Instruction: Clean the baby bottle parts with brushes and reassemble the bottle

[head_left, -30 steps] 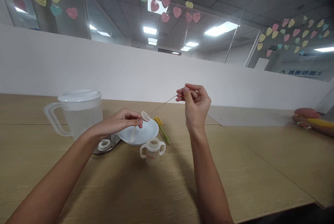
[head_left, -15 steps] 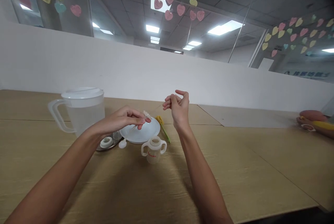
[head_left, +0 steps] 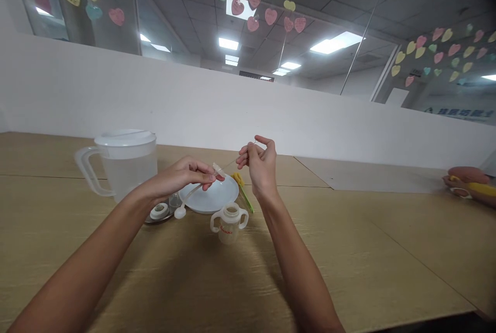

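Observation:
My left hand [head_left: 197, 173] is closed on a thin pale tube [head_left: 192, 192] over the white plate [head_left: 209, 198]; a white weighted-looking end [head_left: 180, 212] hangs from it at the lower left. A clear ribbed piece [head_left: 219, 169] shows by its fingertips. My right hand [head_left: 259, 160], raised to the right, pinches a thin wire-like rod that runs down toward my left hand. Below both hands, the clear two-handled cup [head_left: 228, 225] with red lettering stands upright and lidless on the table.
A lidded pitcher [head_left: 127, 165] of clear liquid stands at the left. A metal tray [head_left: 157, 219] holds a white ring [head_left: 159, 211]. A yellow-headed, green-handled brush [head_left: 246, 196] lies right of the plate. A reddish and yellow item [head_left: 470, 180] sits far right.
My right hand has moved slightly left and down, nearer my left hand. The rod between the hands shows more clearly, and the tube's white end has shifted slightly left.

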Tool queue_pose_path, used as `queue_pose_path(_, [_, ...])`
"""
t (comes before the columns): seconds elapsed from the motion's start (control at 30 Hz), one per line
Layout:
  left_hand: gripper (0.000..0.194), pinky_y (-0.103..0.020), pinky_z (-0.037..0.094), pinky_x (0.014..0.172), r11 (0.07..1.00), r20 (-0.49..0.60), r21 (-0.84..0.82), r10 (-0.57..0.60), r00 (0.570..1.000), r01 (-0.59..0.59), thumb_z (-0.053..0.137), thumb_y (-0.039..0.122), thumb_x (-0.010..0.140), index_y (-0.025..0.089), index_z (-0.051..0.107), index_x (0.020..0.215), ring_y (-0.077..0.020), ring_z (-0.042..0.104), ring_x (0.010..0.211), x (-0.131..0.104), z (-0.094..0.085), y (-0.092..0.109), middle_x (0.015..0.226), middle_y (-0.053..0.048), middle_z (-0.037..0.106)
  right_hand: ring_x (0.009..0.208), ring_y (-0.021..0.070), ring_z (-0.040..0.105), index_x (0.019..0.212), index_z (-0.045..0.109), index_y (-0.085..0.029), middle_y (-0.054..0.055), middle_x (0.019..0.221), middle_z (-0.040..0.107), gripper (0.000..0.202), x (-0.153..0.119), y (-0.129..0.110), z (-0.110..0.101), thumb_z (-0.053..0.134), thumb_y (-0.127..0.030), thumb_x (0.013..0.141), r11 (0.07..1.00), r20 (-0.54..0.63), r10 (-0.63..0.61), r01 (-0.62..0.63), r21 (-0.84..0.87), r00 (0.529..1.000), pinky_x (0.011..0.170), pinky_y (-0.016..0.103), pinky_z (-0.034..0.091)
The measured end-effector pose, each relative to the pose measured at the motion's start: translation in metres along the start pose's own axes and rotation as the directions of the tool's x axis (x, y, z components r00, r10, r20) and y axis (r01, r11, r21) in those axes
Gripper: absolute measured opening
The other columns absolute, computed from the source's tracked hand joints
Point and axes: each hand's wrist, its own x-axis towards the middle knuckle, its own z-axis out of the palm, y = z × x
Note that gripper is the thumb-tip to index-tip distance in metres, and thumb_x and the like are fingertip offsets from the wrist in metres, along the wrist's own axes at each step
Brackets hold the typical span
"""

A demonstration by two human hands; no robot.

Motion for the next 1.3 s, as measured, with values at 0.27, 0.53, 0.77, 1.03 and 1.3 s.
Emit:
queue_pose_path(0.27, [0.023, -0.035, 0.042, 0.077, 1.000, -0.039, 0.019, 0.020, 0.999, -0.019, 0.060, 0.040, 0.066, 0.020, 0.072, 0.065, -0.0275, 0.058, 0.088, 0.002, 0.002, -0.001, 0.071, -0.005, 0.067, 0.041, 0.0069, 0.051, 0.096, 0.034, -0.022, -0.009, 0.058, 0.056, 0.020, -0.004, 0.010, 0.008, 0.048, -0.022, 0.083, 1.000, 0.041, 0.010, -0.009, -0.015, 0.999, 0.039, 0.020, 0.041])
queue_pose_path(0.53, [0.026, -0.035, 0.042, 0.073, 0.998, -0.040, 0.033, 0.047, 0.998, -0.046, 0.059, 0.041, 0.069, 0.018, 0.070, 0.065, -0.0234, 0.056, 0.079, 0.005, 0.002, -0.006, 0.074, -0.006, 0.066, 0.039, 0.0065, 0.049, 0.095, 0.036, -0.021, -0.009, 0.057, 0.058, 0.021, -0.009, 0.008, 0.015, 0.051, -0.021, 0.080, 0.999, 0.101, 0.037, -0.033, -0.042, 0.994, 0.036, 0.018, 0.037])
queue_pose_path(0.77, [0.028, -0.031, 0.038, 0.073, 0.997, -0.082, -0.071, 0.036, 0.996, -0.041, 0.058, 0.035, 0.071, 0.018, 0.053, 0.049, -0.0183, 0.051, 0.072, 0.007, 0.002, -0.009, 0.056, 0.000, 0.050, 0.047, 0.0075, 0.053, 0.089, 0.050, -0.018, -0.001, 0.067, 0.065, 0.016, -0.011, 0.010, 0.017, 0.056, -0.023, 0.074, 0.994, 0.159, 0.067, -0.052, -0.097, 0.985, 0.036, 0.018, 0.039])
queue_pose_path(1.03, [0.031, -0.029, 0.036, 0.069, 0.994, -0.104, -0.097, 0.039, 0.994, -0.049, 0.058, 0.039, 0.074, 0.017, 0.050, 0.053, -0.0165, 0.048, 0.071, 0.009, -0.003, -0.013, 0.059, 0.001, 0.048, 0.051, 0.0086, 0.053, 0.070, 0.066, -0.017, 0.000, 0.067, 0.065, 0.008, -0.008, 0.012, 0.021, 0.065, -0.023, 0.066, 0.992, 0.238, 0.078, -0.053, -0.112, 0.968, 0.042, 0.021, 0.044])
queue_pose_path(1.3, [0.034, -0.029, 0.035, 0.084, 0.998, -0.026, -0.021, 0.051, 0.998, -0.051, 0.056, 0.044, 0.077, 0.018, 0.053, 0.056, -0.0236, 0.052, 0.101, 0.009, 0.002, -0.011, 0.092, -0.004, 0.067, 0.049, 0.0054, 0.047, 0.074, 0.066, -0.017, -0.008, 0.051, 0.056, 0.021, 0.015, -0.001, -0.009, 0.071, -0.017, 0.054, 0.995, 0.047, 0.067, -0.070, 0.069, 0.997, 0.052, 0.021, 0.043])
